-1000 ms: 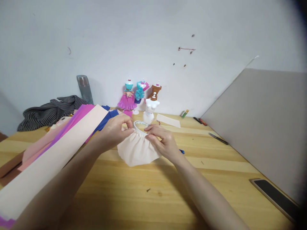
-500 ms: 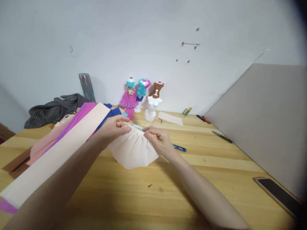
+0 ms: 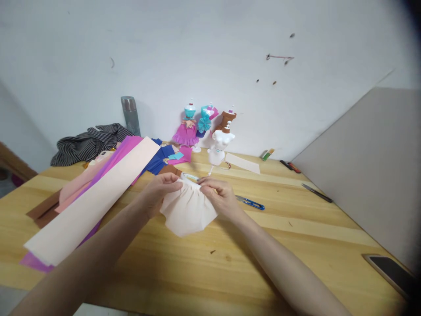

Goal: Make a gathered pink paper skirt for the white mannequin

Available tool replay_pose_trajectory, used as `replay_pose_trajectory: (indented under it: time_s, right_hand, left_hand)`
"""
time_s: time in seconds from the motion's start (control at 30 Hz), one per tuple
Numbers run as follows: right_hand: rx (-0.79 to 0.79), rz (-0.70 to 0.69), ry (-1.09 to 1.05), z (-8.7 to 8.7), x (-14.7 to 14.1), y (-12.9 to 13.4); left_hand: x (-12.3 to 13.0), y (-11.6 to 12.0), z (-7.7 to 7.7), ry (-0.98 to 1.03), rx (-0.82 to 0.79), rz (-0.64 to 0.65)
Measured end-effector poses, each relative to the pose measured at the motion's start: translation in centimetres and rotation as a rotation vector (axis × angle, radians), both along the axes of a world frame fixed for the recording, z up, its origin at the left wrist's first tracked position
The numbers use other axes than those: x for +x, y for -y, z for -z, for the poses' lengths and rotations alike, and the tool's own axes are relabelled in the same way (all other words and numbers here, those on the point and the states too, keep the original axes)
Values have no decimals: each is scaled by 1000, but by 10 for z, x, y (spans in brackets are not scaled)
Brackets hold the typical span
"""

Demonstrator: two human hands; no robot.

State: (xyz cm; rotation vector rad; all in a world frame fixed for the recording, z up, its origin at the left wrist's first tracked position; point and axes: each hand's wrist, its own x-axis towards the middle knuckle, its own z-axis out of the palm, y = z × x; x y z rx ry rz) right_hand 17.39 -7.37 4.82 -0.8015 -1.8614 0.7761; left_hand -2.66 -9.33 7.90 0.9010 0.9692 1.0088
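Note:
A small pale cream skirt (image 3: 188,215), pleated along its top edge, hangs between my two hands above the table. My left hand (image 3: 161,193) pinches the gathered top at its left side. On the right side, my right hand (image 3: 222,195) grips the same edge between thumb and fingers. Just behind the skirt's top lies a small whitish item with green marks (image 3: 190,177), partly hidden. Beyond my hands stands a bare white mini dress form (image 3: 221,147). Blue thread snips (image 3: 250,202) lie to the right of my right hand.
Strips of crepe paper (image 3: 98,197) in cream, pink, purple and brown lie at left. Dressed mini mannequins (image 3: 187,127) stand by the wall, a tumbler (image 3: 130,116) and striped cloth (image 3: 90,142) at back left. A cream strip (image 3: 242,163), a craft knife (image 3: 317,193) and a phone (image 3: 390,274) are rightward.
The view has shifted, so the table's things appear farther right. My left hand has come nearer my right, closing its fingers on the skirt's top edge.

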Motion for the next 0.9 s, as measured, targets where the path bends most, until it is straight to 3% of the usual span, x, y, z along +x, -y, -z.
replay_pose_trajectory:
  time_s: [0.2,0.47,0.6,0.77,0.9]
  right_hand:
    - [-166,-29,-37,15,-3,-4]
    - [-131,-139,222,20,4,5]
    - [-166,-122,223,14,5,12]
    - [-414,-69,252,15,0,19]
    - [-331,-4,402,15,0,25]
  left_hand:
    - [-1,7,5,63,8,-64]
    - [0,14,25,37,-45,18]
    - [2,19,37,36,-72,58]
    - [10,24,51,22,-140,54]
    - [16,27,52,-40,-167,53]
